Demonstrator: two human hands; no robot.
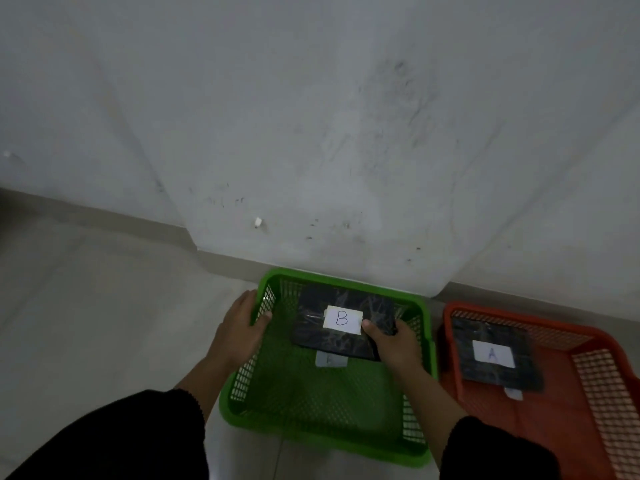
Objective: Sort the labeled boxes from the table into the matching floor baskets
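- Down on the floor by the wall, the green basket (pixel 325 434) sits left of the orange basket (pixel 540 427), almost touching it.
- Right hand (pixel 394 344) has its grip clamped on the near-right corner of the B box (pixel 322 337), thumb on top right by the white B label (pixel 342 319), other fingers tucked underneath.
- That box is dark, looks wrapped in shiny film, and it's inside the green basket toward the far end. Can't tell if it's flat on the mesh yet or a bit above it.
- Left hand (pixel 240 329) is curled over the basket's left rim, clenched on the plastic, so it's steadying the basket, not carrying anything.
- The bit that matters: the box lies up and left of the right hand, long side running roughly left to right across the basket, with only that one corner pinched. Right hand is clearly the nearer one, so I'd guess it just has to let go and pull back toward the person.
- There's a small pale tag (pixel 330 360) peeking out from under the box's near edge; it's too blurry to read.
- Over in the orange basket there's already the A box (pixel 498 375), so that one looks sorted.
- No desk visible from here, so no clue how many boxes are left.
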